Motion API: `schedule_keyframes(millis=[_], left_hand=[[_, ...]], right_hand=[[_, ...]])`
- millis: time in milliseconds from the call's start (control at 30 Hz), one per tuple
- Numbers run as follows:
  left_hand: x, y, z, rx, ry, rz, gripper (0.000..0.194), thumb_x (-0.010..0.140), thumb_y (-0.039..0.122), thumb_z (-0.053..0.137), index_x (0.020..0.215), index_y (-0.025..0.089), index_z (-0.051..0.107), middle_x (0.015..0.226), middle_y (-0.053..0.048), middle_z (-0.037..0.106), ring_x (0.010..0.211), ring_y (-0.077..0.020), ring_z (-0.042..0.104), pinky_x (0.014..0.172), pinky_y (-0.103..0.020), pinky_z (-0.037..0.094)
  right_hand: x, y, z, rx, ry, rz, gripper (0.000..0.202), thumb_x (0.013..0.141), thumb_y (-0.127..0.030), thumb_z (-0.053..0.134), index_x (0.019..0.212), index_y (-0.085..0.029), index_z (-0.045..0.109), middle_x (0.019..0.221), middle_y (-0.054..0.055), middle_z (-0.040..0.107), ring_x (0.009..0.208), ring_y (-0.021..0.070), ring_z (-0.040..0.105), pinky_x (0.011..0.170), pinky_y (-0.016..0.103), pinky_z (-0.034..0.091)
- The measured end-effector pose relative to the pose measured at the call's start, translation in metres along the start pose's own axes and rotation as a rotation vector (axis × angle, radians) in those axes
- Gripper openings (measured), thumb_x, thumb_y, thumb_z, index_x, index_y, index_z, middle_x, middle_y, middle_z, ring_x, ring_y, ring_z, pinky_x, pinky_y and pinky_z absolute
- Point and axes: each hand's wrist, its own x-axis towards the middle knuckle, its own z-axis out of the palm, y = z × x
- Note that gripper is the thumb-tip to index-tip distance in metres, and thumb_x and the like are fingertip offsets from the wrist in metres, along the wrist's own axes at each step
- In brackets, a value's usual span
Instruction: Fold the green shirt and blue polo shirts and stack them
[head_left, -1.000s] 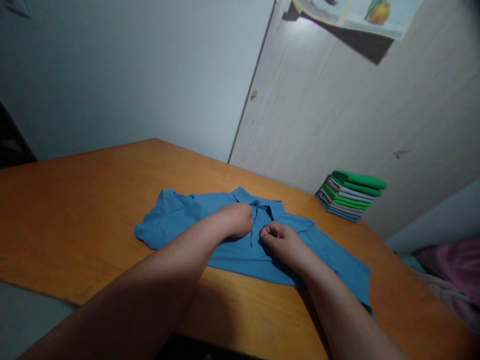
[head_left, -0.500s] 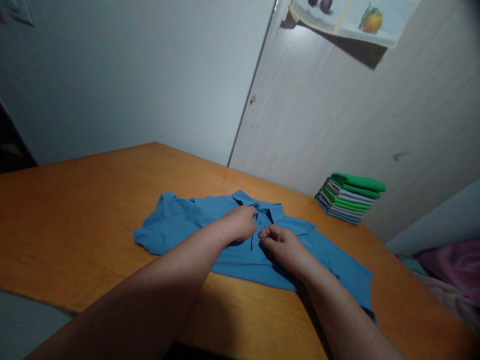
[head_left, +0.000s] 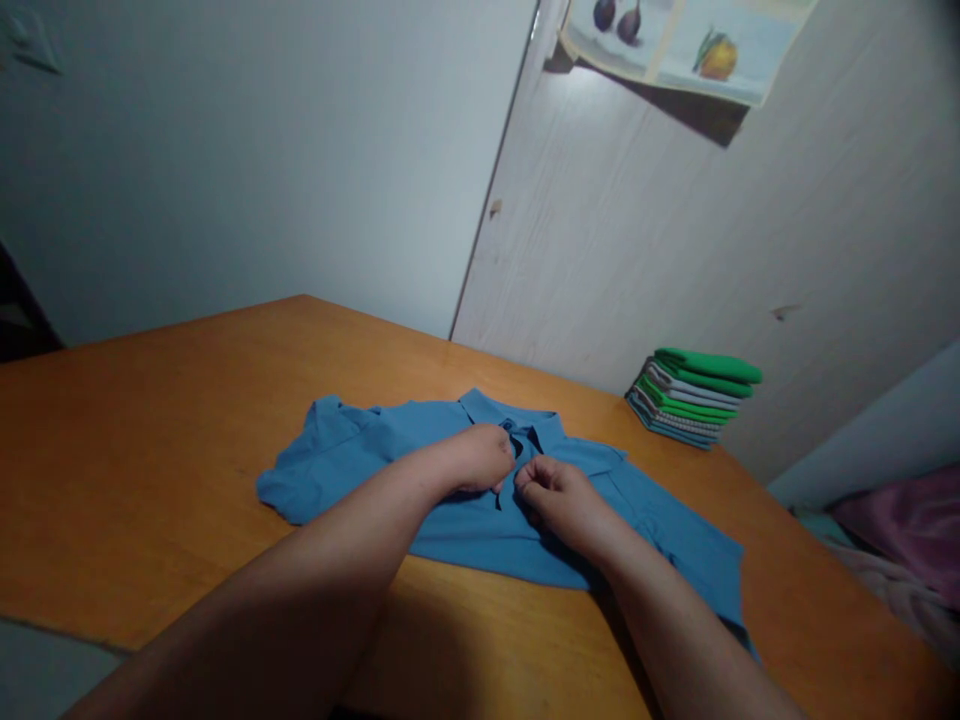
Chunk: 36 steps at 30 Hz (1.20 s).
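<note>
A blue collared shirt [head_left: 465, 525] lies spread across the wooden table, its collar [head_left: 551, 428] toward the far side and its sleeves out to both sides. My left hand [head_left: 484, 457] is closed at the front opening just below the collar, pinching the shirt's edge; its fingertips are mostly hidden behind the hand. Close beside it on the right, my right hand [head_left: 551, 490] pinches the other side of the front opening between thumb and curled fingers. A dark gap in the placket shows between the two hands.
A neat stack of folded clothes [head_left: 694, 398], green, grey and blue, stands at the table's [head_left: 187, 400] back right against the pale wall panel. A fruit picture [head_left: 675, 50] hangs above. Pink fabric [head_left: 900, 525] lies beyond the right edge.
My left hand has come slightly down along the front opening, its fingers now more closed. My right hand stays nearly in place. The view has shifted a little.
</note>
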Motion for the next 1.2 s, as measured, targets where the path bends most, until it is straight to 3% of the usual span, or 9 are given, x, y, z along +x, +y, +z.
schedule_keyframes(millis=[167, 367, 533, 600, 700, 833, 967, 1200], left_hand=[[0.008, -0.007, 0.008, -0.216, 0.028, 0.000, 0.013, 0.078, 0.018, 0.050, 0.071, 0.018, 0.061, 0.056, 0.001, 0.057, 0.047, -0.0111, 0.045, 0.047, -0.024, 0.031], [0.015, -0.013, 0.015, -0.421, 0.042, -0.001, 0.013, 0.073, 0.014, 0.050, 0.083, 0.017, 0.059, 0.062, 0.000, 0.062, 0.052, -0.0118, 0.053, 0.049, -0.021, 0.037], [0.011, -0.008, 0.013, -0.466, 0.026, 0.002, 0.019, 0.076, 0.013, 0.048, 0.090, 0.017, 0.059, 0.067, -0.003, 0.067, 0.058, -0.0133, 0.059, 0.054, -0.021, 0.041], [0.007, -0.006, 0.009, -0.361, 0.081, 0.034, 0.017, 0.077, 0.014, 0.049, 0.089, 0.017, 0.060, 0.072, -0.004, 0.068, 0.061, -0.0141, 0.059, 0.055, -0.022, 0.040], [0.001, -0.003, 0.001, -0.008, 0.186, 0.087, 0.010, 0.078, 0.015, 0.053, 0.078, 0.018, 0.062, 0.076, -0.005, 0.069, 0.067, -0.0167, 0.058, 0.058, -0.025, 0.038], [-0.007, 0.000, -0.007, 0.309, 0.118, 0.085, 0.012, 0.077, 0.018, 0.057, 0.068, 0.019, 0.064, 0.073, -0.006, 0.067, 0.063, -0.0180, 0.054, 0.059, -0.028, 0.036], [-0.011, 0.003, -0.004, 0.363, 0.012, 0.053, 0.007, 0.072, 0.018, 0.061, 0.067, 0.021, 0.064, 0.068, -0.003, 0.066, 0.060, -0.0180, 0.053, 0.058, -0.028, 0.036], [-0.005, -0.001, 0.004, 0.351, 0.003, 0.077, 0.005, 0.073, 0.020, 0.060, 0.070, 0.022, 0.063, 0.069, -0.002, 0.065, 0.060, -0.0175, 0.052, 0.055, -0.027, 0.034]], right_hand=[[0.000, -0.001, 0.000, -0.011, -0.004, 0.000, 0.011, 0.084, -0.030, 0.054, 0.076, -0.022, 0.052, 0.058, -0.005, 0.048, 0.050, 0.0106, 0.044, 0.046, 0.022, 0.031], [0.000, -0.001, 0.000, -0.005, -0.028, 0.026, 0.031, 0.086, -0.049, 0.061, 0.075, -0.022, 0.050, 0.058, -0.005, 0.047, 0.049, 0.0102, 0.043, 0.044, 0.022, 0.026], [0.002, 0.003, 0.000, -0.004, -0.011, 0.021, 0.024, 0.079, -0.037, 0.067, 0.072, -0.022, 0.050, 0.056, -0.006, 0.046, 0.047, 0.0092, 0.040, 0.043, 0.022, 0.025], [0.002, 0.003, -0.001, 0.022, -0.020, 0.038, 0.019, 0.077, -0.032, 0.065, 0.071, -0.022, 0.049, 0.055, -0.006, 0.046, 0.047, 0.0096, 0.042, 0.043, 0.021, 0.027], [0.001, 0.000, -0.003, 0.097, -0.047, 0.071, 0.013, 0.074, -0.029, 0.061, 0.070, -0.023, 0.050, 0.054, -0.006, 0.047, 0.046, 0.0101, 0.045, 0.042, 0.021, 0.032], [-0.001, -0.005, -0.005, 0.159, -0.074, 0.118, 0.010, 0.073, -0.030, 0.059, 0.072, -0.022, 0.053, 0.055, -0.005, 0.051, 0.047, 0.0103, 0.047, 0.042, 0.021, 0.034], [-0.002, -0.007, -0.006, 0.223, -0.077, 0.132, 0.011, 0.071, -0.030, 0.061, 0.072, -0.022, 0.054, 0.054, -0.006, 0.050, 0.047, 0.0096, 0.048, 0.042, 0.020, 0.033], [-0.002, -0.010, -0.005, 0.258, -0.042, 0.138, 0.014, 0.071, -0.031, 0.064, 0.071, -0.022, 0.054, 0.055, -0.006, 0.050, 0.048, 0.0096, 0.051, 0.042, 0.019, 0.036]])
